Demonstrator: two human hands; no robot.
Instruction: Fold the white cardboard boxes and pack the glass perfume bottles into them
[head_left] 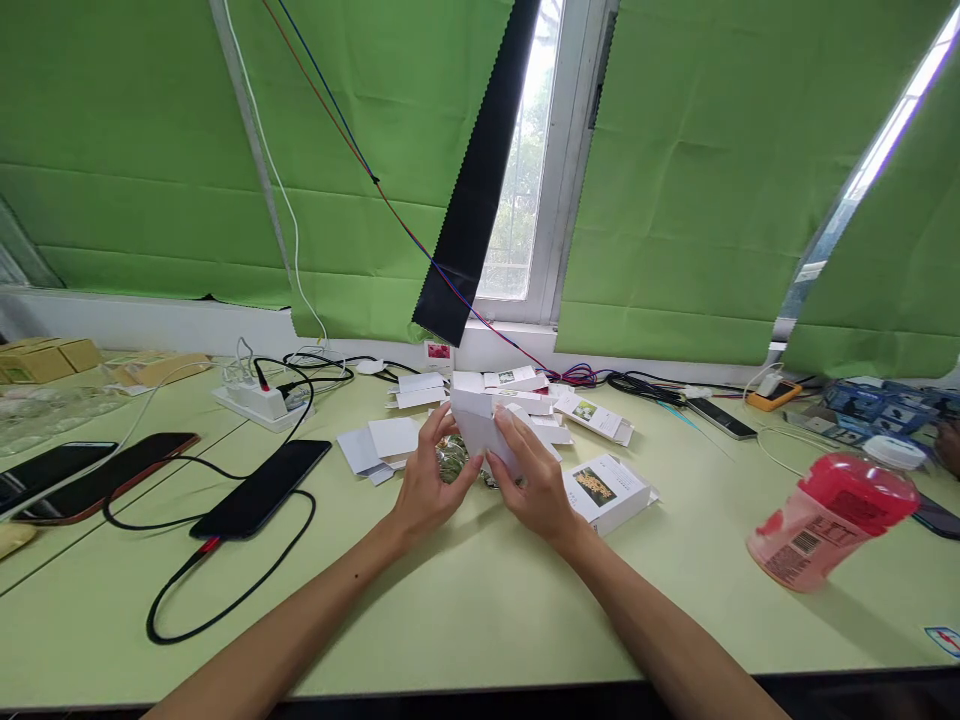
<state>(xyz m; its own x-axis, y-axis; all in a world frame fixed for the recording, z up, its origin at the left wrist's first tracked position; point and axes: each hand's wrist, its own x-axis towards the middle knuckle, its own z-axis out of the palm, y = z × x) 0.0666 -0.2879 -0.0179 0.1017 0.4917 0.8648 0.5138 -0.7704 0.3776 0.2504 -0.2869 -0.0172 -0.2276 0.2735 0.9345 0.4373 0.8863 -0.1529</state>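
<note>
Between my two hands a small white cardboard box (480,418) is held upright above the table, its top flap standing up. My left hand (435,475) grips its left side with thumb and fingers. On the right side my right hand (534,475) closes round it, thumb toward the middle. Behind and below the box lies a clear packet of something greenish (451,460), partly hidden by my hands. A printed white box (609,490) with a yellow picture lies just right of my right hand. Flat white cartons (394,440) lie to the left.
Several white boxes (596,415) are piled behind my hands. A phone (262,490) with a black cable lies left, near a power strip (255,400). To the right stands a pink bottle (829,520). Another phone (720,418) and a multimeter (772,394) lie farther back.
</note>
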